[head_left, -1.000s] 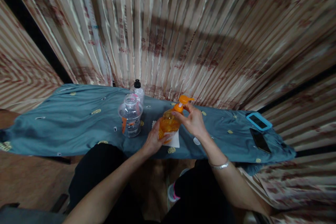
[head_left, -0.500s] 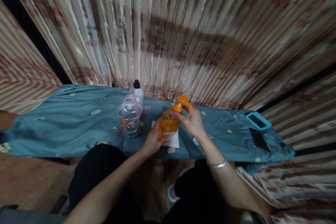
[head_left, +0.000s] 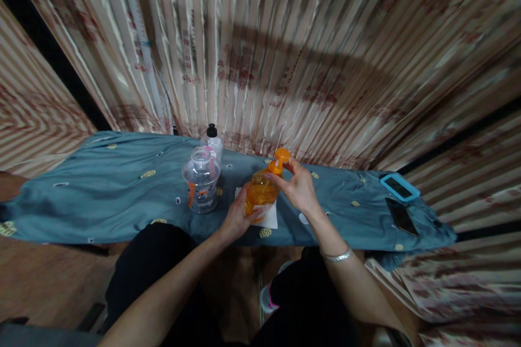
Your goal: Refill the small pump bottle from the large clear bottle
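Observation:
An orange pump bottle (head_left: 259, 191) stands on a white napkin (head_left: 269, 217) on the blue cloth-covered table (head_left: 114, 190). My left hand (head_left: 237, 218) grips the bottle's lower body from the near side. My right hand (head_left: 298, 187) holds the neck just under the orange pump head (head_left: 280, 156), whose nozzle points toward the far side. A silver bangle sits on my right wrist.
A clear plastic jar (head_left: 202, 179) stands left of the bottle, with a white black-capped bottle (head_left: 213, 141) behind it. Two phones, one in a blue case (head_left: 399, 187) and one black (head_left: 401, 217), lie at the table's right end. Striped curtains hang behind.
The pump head has turned: its nozzle pointed right before and now faces away. My right hand twisted with it. My left hand and the bottle's body stayed put.

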A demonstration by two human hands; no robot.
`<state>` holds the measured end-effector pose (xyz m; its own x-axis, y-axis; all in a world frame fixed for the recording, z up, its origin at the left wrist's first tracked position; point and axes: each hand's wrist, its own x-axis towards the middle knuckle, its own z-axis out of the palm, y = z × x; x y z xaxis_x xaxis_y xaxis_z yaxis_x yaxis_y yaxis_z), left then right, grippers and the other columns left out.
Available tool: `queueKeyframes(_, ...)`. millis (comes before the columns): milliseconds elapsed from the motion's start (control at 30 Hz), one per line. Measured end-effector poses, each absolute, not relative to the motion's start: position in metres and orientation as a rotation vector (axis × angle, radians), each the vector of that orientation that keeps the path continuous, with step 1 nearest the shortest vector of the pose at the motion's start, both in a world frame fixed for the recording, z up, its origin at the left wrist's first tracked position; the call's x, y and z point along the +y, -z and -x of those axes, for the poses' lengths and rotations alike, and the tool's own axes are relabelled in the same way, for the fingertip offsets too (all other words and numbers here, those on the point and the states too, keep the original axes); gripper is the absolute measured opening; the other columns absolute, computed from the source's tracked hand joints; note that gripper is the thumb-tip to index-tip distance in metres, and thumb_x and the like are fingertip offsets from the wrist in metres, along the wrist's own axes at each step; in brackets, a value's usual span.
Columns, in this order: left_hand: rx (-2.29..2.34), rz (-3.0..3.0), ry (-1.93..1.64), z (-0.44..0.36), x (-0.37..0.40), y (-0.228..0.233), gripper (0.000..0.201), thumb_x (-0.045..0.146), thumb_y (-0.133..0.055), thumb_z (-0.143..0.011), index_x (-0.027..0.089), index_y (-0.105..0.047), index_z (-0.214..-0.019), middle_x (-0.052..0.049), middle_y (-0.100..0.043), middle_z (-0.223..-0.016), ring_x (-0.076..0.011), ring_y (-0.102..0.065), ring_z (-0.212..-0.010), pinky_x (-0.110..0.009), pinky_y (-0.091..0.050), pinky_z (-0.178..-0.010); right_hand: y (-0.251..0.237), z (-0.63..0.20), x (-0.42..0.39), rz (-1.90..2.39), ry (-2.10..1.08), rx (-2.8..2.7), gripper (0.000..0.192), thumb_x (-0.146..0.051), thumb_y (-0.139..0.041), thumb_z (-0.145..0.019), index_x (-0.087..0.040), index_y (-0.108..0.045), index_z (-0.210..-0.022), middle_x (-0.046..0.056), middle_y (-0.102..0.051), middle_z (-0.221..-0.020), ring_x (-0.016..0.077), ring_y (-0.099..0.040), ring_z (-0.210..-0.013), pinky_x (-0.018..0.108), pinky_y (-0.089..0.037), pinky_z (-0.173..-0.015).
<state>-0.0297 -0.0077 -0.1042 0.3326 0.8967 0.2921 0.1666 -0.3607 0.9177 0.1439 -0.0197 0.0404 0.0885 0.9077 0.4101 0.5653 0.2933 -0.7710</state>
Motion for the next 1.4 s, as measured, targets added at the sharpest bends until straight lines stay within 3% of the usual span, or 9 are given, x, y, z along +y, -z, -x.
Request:
queueKeyframes(200, 0.952, -1.783, -1.096, 0.029, -0.009, 0.1, 0.077, 0.03, -0.072, -0.083, 0.021, -0.036, -0.15, -0.016, -0.052, -0.152, -0.0317, -0.049, -0.143, -0.053, -0.036, -0.122, -0.045, -0.161, -0.021, 1.08, -0.806, -1.753, 0.055, -0.042, -0.075, -0.084, -0.016, -0.054, -0.128, 0.011, -0.059, -0.137, 0.0259, -0.056, -0.127, 0.04, -0.041, -0.113)
queueKeyframes(333, 0.966, -1.774, -1.081, 0.029, -0.009, 0.098, 0.077, 0.029, -0.072, -0.083, 0.018, -0.035, -0.15, -0.017, -0.052, -0.152, -0.0327, -0.05, -0.142, -0.054, -0.037, -0.122, -0.038, -0.161, -0.015, 1.097, -0.73, -1.748, 0.037, -0.041, -0.071, -0.087, -0.017, -0.065, -0.115, 0.008, -0.067, -0.123, 0.0263, -0.061, -0.117, 0.041, -0.045, -0.107)
queueKeyframes(433, 0.96, -1.751, -1.068, 0.029, -0.008, 0.099, 0.08, 0.03, -0.072, -0.083, 0.018, -0.033, -0.152, -0.018, -0.053, -0.151, -0.0331, -0.05, -0.142, -0.055, -0.038, -0.121, -0.033, -0.152, -0.014, 1.218, -0.536, -1.633, 0.04, -0.045, -0.078, -0.082, -0.017, -0.064, -0.108, 0.007, -0.07, -0.111, 0.0276, -0.065, -0.105, 0.043, -0.048, -0.102)
queueKeyframes(633, 0.974, -1.757, -1.101, 0.029, -0.009, 0.1, 0.079, 0.026, -0.074, -0.08, 0.02, -0.037, -0.15, -0.016, -0.052, -0.152, -0.0329, -0.049, -0.143, -0.055, -0.036, -0.122, -0.046, -0.157, -0.017, 1.079, -0.787, -1.719, 0.058, -0.042, -0.079, -0.081, -0.018, -0.055, -0.128, 0.01, -0.061, -0.132, 0.0252, -0.058, -0.124, 0.039, -0.042, -0.112)
queueKeyframes(733, 0.952, -1.77, -1.092, 0.029, -0.009, 0.096, 0.075, 0.027, -0.072, -0.082, 0.02, -0.038, -0.149, -0.016, -0.052, -0.152, -0.033, -0.049, -0.143, -0.055, -0.036, -0.122, -0.047, -0.161, -0.015, 1.041, -0.939, -1.764, 0.049, -0.043, -0.071, -0.087, -0.016, -0.058, -0.127, 0.01, -0.062, -0.128, 0.025, -0.059, -0.122, 0.04, -0.042, -0.111)
queueKeyframes(967, 0.977, -1.757, -1.063, 0.03, -0.009, 0.097, 0.08, 0.029, -0.073, -0.082, 0.017, -0.035, -0.151, -0.019, -0.051, -0.153, -0.0337, -0.048, -0.144, -0.055, -0.035, -0.122, -0.035, -0.147, -0.013, 1.321, -0.448, -1.615, 0.046, -0.049, -0.078, -0.077, -0.015, -0.067, -0.106, 0.009, -0.07, -0.111, 0.0303, -0.065, -0.105, 0.045, -0.047, -0.098)
queueKeyframes(1133, 0.968, -1.764, -1.083, 0.029, -0.01, 0.097, 0.078, 0.028, -0.074, -0.081, 0.02, -0.036, -0.15, -0.015, -0.053, -0.152, -0.0317, -0.05, -0.143, -0.054, -0.036, -0.122, -0.043, -0.155, -0.016, 1.101, -0.745, -1.716, 0.059, -0.041, -0.079, -0.08, -0.015, -0.057, -0.128, 0.011, -0.062, -0.132, 0.0269, -0.058, -0.123, 0.04, -0.043, -0.108)
queueKeyframes(1233, 0.965, -1.774, -1.079, 0.03, -0.01, 0.095, 0.078, 0.029, -0.074, -0.081, 0.02, -0.036, -0.15, -0.016, -0.053, -0.151, -0.032, -0.05, -0.142, -0.054, -0.037, -0.122, -0.043, -0.16, -0.015, 1.039, -0.849, -1.757, 0.045, -0.043, -0.071, -0.088, -0.016, -0.062, -0.123, 0.01, -0.06, -0.136, 0.0276, -0.054, -0.13, 0.043, -0.037, -0.115)
queueKeyframes(1400, 0.983, -1.752, -1.066, 0.029, -0.009, 0.095, 0.079, 0.03, -0.074, -0.081, 0.02, -0.036, -0.15, -0.016, -0.053, -0.152, -0.0323, -0.05, -0.142, -0.052, -0.038, -0.122, -0.038, -0.148, -0.014, 1.209, -0.525, -1.629, 0.041, -0.048, -0.075, -0.08, -0.016, -0.068, -0.105, 0.009, -0.069, -0.115, 0.0295, -0.063, -0.111, 0.043, -0.045, -0.103)
